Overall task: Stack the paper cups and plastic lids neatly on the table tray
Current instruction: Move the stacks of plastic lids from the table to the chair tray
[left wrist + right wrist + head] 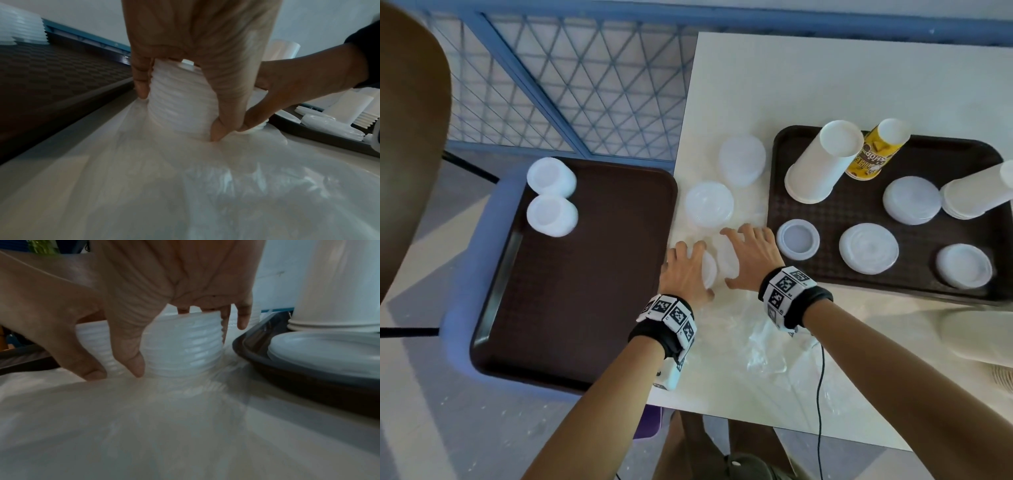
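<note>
Two short stacks of white plastic lids stand side by side on the cream table [825, 85], between two brown trays. My left hand [695, 270] grips the left lid stack [709, 274] from above, fingers and thumb curled round it; the left wrist view shows this stack [180, 91] in the hand [180, 113]. My right hand [732, 258] grips the right lid stack [727, 262] the same way, seen close in the right wrist view as ribbed lids [185, 344] in the hand [180, 352]. Both stacks rest on crumpled clear plastic wrap [767, 346].
The left tray [585, 274] holds two lid stacks [551, 176] [551, 216] at its far corner. The right tray [859, 209] carries white cup stacks [818, 164], a yellow cup [873, 150] and several lid piles. Two more lid stacks [742, 159] [709, 205] stand on the table.
</note>
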Motion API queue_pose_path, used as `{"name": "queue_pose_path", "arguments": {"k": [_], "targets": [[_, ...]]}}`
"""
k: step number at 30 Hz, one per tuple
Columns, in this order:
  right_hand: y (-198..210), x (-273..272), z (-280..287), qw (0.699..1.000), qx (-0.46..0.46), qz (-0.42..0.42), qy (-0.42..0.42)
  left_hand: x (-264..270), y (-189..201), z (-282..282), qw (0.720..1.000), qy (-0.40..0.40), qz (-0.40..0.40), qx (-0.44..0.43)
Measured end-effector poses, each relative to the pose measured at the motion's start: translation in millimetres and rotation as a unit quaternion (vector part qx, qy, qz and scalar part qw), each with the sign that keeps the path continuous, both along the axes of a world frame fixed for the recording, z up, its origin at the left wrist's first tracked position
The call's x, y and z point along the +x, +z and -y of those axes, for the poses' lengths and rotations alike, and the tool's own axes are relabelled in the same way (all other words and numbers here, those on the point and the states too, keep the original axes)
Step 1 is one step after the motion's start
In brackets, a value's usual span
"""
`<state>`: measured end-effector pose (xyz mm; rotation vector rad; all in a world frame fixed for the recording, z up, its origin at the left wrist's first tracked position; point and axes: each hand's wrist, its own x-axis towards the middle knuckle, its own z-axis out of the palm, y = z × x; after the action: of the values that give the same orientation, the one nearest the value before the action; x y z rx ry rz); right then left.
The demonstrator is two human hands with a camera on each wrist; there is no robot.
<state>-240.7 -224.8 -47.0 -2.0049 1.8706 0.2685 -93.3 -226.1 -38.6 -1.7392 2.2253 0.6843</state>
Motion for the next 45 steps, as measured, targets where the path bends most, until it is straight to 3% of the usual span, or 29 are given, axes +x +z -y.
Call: {"name": "queue_pose_path", "arguments": {"k": [7, 12, 16, 19, 29, 33, 41, 45], "targets": [[29.0, -7.4, -21.5, 0.991, -0.114, 0.066, -0.038, 22.0, 19.1, -6.3, 0.997, 0.010, -0.072, -0.019], [62.0, 7.7, -2.9, 0.968, -0.199, 0.146, -0.055, 86.3, 38.8, 5.7, 0.962, 0.147, -0.189, -0.131], [86.3, 45.7, 35.6, 0.960, -0.182, 0.207, -0.048, 145.5, 32.1, 36.8, 0.914, 0.306, -0.160, -0.213], [97.5, 77.3, 62.3, 0.960, -0.143, 0.237, -0.049, 177.1, 23.2, 66.4, 0.894, 0.367, -0.139, -0.215], [95.5, 154.8, 122.8, 0.964, -0.065, 0.255, -0.047, 199.9, 2.2, 135.1, 0.901, 0.380, -0.148, -0.148], [87.6, 185.7, 145.8, 0.972, -0.035, 0.233, -0.024, 221.9, 0.7, 108.9, 0.915, 0.363, -0.141, -0.102], [41.0, 272.2, 202.4, 0.989, -0.021, 0.144, 0.021, 262.0, 0.7, -18.9, 0.942, 0.316, -0.111, -0.019], [24.2, 298.6, 221.0, 0.993, -0.016, 0.108, 0.049, 276.6, -2.6, -51.8, 0.940, 0.318, -0.120, 0.008]]}}
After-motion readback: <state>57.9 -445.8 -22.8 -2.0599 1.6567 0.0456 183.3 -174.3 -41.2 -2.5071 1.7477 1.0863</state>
